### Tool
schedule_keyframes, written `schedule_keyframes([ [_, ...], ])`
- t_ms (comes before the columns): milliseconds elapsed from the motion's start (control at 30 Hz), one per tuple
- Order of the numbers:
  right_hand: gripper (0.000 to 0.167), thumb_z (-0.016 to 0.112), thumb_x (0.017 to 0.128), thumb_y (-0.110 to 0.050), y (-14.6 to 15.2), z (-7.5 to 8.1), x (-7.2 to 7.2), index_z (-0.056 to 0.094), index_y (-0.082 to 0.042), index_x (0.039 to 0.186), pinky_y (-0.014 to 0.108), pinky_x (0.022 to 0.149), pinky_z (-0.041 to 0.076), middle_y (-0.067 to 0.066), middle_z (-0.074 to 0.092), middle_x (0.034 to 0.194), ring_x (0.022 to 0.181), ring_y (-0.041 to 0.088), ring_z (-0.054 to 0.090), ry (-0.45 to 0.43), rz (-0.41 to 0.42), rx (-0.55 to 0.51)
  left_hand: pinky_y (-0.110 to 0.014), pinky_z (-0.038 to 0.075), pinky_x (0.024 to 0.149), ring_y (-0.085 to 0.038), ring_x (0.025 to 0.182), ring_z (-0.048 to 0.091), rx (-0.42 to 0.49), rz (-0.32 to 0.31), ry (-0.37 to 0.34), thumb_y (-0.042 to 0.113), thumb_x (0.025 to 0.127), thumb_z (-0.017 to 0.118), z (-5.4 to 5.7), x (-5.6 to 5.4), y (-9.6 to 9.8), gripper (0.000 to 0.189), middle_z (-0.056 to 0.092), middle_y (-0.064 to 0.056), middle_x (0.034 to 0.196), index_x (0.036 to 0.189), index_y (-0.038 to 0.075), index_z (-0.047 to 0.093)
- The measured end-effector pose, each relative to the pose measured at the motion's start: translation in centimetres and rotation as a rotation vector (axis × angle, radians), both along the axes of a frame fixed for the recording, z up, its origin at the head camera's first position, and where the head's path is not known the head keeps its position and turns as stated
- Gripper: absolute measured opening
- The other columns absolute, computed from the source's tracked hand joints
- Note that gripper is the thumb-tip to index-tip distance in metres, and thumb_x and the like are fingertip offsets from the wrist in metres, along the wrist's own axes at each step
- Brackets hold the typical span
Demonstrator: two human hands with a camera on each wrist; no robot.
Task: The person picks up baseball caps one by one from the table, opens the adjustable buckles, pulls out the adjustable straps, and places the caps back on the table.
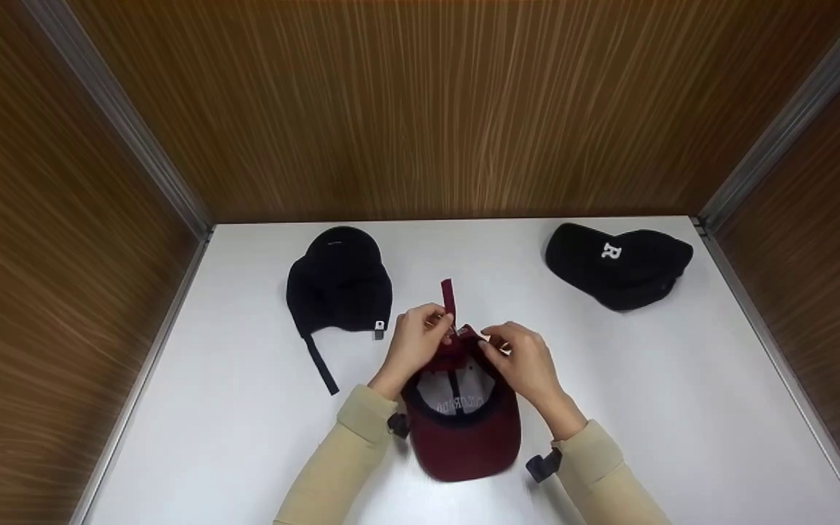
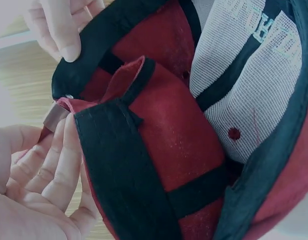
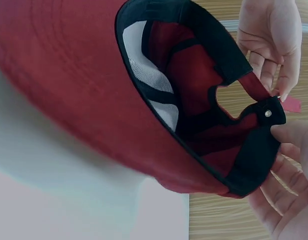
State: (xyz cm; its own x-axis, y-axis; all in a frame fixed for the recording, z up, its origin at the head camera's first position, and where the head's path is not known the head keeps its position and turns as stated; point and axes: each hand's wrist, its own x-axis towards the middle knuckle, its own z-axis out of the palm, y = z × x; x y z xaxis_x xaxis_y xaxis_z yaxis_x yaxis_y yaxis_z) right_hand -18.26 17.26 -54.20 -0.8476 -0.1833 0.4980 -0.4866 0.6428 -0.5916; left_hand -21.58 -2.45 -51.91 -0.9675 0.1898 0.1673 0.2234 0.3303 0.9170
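Note:
A dark red baseball cap [image 1: 467, 448] is held with its brim toward the person and its inside facing up. My left hand [image 1: 418, 339] pinches the cap's red back strap [image 1: 448, 295], whose loose end sticks out past the fingers. Beside those fingers, a metal buckle [image 2: 55, 116] shows at the band's end in the left wrist view. With thumb and fingers, my right hand [image 3: 288, 170] grips the other side of the back opening, near a small snap stud [image 3: 268, 113]. Mesh lining [image 2: 248, 100] and black inner tape [image 2: 126, 170] show inside.
A black cap [image 1: 340, 284] lies at the left with its strap [image 1: 321, 366] hanging loose and a metal clasp [image 1: 379, 330] at its edge. Another black cap [image 1: 620, 266] with a white R sits back right. Wood-grain panels [image 1: 420, 109] wall the white table [image 1: 245, 437].

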Motion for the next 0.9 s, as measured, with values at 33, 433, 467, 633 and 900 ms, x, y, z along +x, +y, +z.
schedule_keyframes([
  [33, 0.016, 0.078, 0.082, -0.003, -0.1, 0.0, -0.1, 0.073, -0.003, 0.097, 0.030, 0.062, 0.055, 0.000, 0.065, 0.078, 0.070, 0.013, 0.064, -0.005, 0.004, 0.004, -0.025, 0.052, 0.057, -0.031, 0.063, 0.069, 0.007, -0.010, 0.003, 0.010, 0.096, 0.062, 0.0, 0.0, 0.0, 0.013, 0.069, -0.013, 0.077, 0.094, -0.001, 0.068],
  [433, 0.014, 0.080, 0.082, -0.009, -0.6, -0.2, -1.1, 0.076, -0.011, 0.095, 0.034, 0.060, 0.053, -0.001, 0.066, 0.088, 0.073, 0.014, 0.064, 0.164, 0.060, 0.180, -0.025, 0.053, 0.057, -0.022, 0.064, 0.069, 0.028, -0.049, -0.016, 0.008, 0.096, 0.063, 0.1, -0.1, 0.5, 0.011, 0.068, -0.006, 0.081, 0.094, -0.001, 0.069],
  [467, 0.013, 0.080, 0.082, -0.010, -0.6, -0.2, -1.2, 0.076, -0.012, 0.094, 0.034, 0.060, 0.053, -0.001, 0.066, 0.087, 0.073, 0.014, 0.064, 0.180, 0.062, 0.191, -0.025, 0.053, 0.056, -0.021, 0.064, 0.069, 0.029, -0.050, -0.015, 0.008, 0.095, 0.063, 0.1, -0.1, 0.5, 0.011, 0.068, -0.006, 0.081, 0.094, -0.001, 0.069],
  [633, 0.009, 0.081, 0.081, -0.011, -0.7, -0.4, -1.5, 0.076, -0.012, 0.089, 0.034, 0.060, 0.053, 0.000, 0.065, 0.085, 0.073, 0.016, 0.064, 0.254, 0.067, 0.235, -0.026, 0.054, 0.056, -0.021, 0.064, 0.069, 0.041, -0.055, -0.021, 0.008, 0.095, 0.064, -0.1, 0.0, 0.4, 0.011, 0.068, -0.006, 0.081, 0.094, -0.002, 0.069],
  [900, 0.006, 0.081, 0.082, -0.012, -0.7, -0.7, -1.6, 0.076, -0.013, 0.086, 0.035, 0.059, 0.053, -0.001, 0.067, 0.084, 0.073, 0.017, 0.064, 0.281, 0.048, 0.262, -0.025, 0.051, 0.060, -0.011, 0.064, 0.064, -0.064, -0.033, 0.037, 0.010, 0.094, 0.064, -0.4, 0.2, 0.2, 0.008, 0.066, 0.000, 0.074, 0.093, 0.004, 0.070],
])
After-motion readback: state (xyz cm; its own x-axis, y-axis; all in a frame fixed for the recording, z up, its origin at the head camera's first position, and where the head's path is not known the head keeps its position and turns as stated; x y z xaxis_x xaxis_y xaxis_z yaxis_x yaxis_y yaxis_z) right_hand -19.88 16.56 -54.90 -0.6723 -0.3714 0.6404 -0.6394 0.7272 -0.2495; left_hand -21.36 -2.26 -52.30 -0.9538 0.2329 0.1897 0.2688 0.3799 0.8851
